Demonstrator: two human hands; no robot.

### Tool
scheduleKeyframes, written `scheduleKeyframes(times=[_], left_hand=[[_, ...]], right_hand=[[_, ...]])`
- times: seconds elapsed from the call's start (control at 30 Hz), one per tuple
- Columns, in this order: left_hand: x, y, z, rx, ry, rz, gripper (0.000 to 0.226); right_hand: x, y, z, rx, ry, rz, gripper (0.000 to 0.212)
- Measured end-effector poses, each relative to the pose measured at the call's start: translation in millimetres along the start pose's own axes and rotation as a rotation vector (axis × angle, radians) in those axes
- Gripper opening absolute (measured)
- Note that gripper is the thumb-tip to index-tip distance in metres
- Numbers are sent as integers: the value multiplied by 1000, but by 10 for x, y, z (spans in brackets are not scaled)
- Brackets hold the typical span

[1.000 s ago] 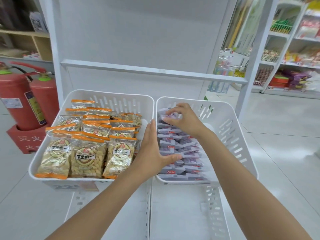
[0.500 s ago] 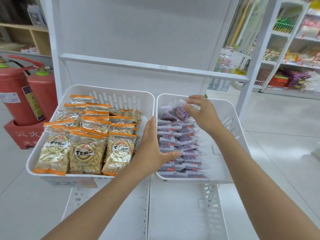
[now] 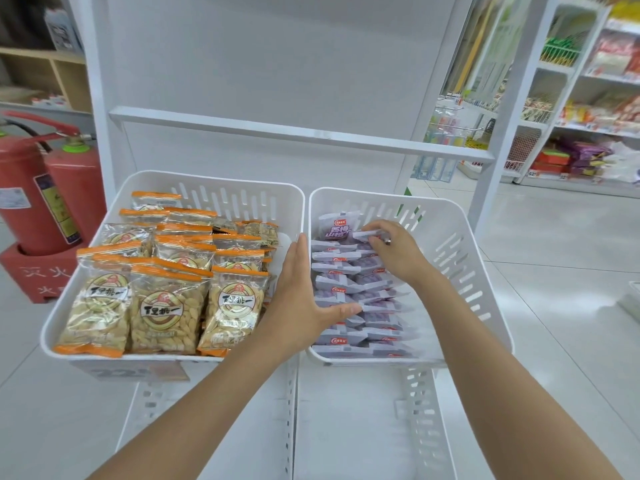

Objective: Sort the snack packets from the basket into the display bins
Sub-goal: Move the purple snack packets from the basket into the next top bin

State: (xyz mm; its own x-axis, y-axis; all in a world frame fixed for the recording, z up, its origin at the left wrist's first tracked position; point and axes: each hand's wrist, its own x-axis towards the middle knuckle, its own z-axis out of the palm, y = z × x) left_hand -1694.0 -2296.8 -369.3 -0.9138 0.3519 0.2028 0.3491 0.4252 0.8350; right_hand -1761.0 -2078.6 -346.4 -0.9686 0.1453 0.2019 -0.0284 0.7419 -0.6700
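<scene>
Two white slotted bins sit side by side on a white shelf. The left bin (image 3: 214, 192) is packed with orange-topped clear nut packets (image 3: 162, 306). The right bin (image 3: 460, 244) holds rows of purple snack packets (image 3: 349, 289) along its left half. My left hand (image 3: 298, 299) lies flat and straight on the rims between the two bins, thumb reaching onto the purple rows. My right hand (image 3: 391, 247) is inside the right bin at the far end of the rows, its fingers curled round a purple packet (image 3: 369, 234). Behind it one purple packet (image 3: 337, 227) stands face up.
Two red fire extinguishers (image 3: 45, 195) stand on the floor at the left. A white shelf rail (image 3: 298, 133) crosses above the bins. Lower white bins (image 3: 346, 427) sit beneath. Stocked store shelves (image 3: 588, 109) stand at the far right across a tiled aisle.
My right hand lifted a purple packet above the back of the right bin, then came down and left onto the far end of the rows. My left hand stayed on the rims.
</scene>
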Motion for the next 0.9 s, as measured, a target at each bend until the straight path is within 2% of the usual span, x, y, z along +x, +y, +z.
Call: scheduleKeyframes(times=[0.07,0.17,0.3,0.37,0.47,0.57,0.73,0.87,0.9], left_hand=[[1,0,4,-1,0,2,124],[-10,3,5,-1,1,3,124],[1,-6,12,-11,2,2,124],[1,-9,12,-12,2,7,124],[2,-9,12,-15,10,11,124],[0,-15,10,-13,8,12,124],[11,-22,12,-17,1,4,124],[10,-23,8,-26,2,2,125],[10,-24,10,-24,-2,1,125]], right_hand=[[-7,-51,-36,-19,15,-34,29],[10,-228,-41,-58,158,-169,38],[139,-383,118,-278,30,-203,44],[217,-377,150,-359,35,-175,35],[253,-417,152,-134,112,-212,16],[191,-519,139,-9,154,-284,13],[89,-462,120,-130,-68,-213,17],[68,-324,-108,-262,89,-195,25],[50,-260,-151,-290,74,-150,28]])
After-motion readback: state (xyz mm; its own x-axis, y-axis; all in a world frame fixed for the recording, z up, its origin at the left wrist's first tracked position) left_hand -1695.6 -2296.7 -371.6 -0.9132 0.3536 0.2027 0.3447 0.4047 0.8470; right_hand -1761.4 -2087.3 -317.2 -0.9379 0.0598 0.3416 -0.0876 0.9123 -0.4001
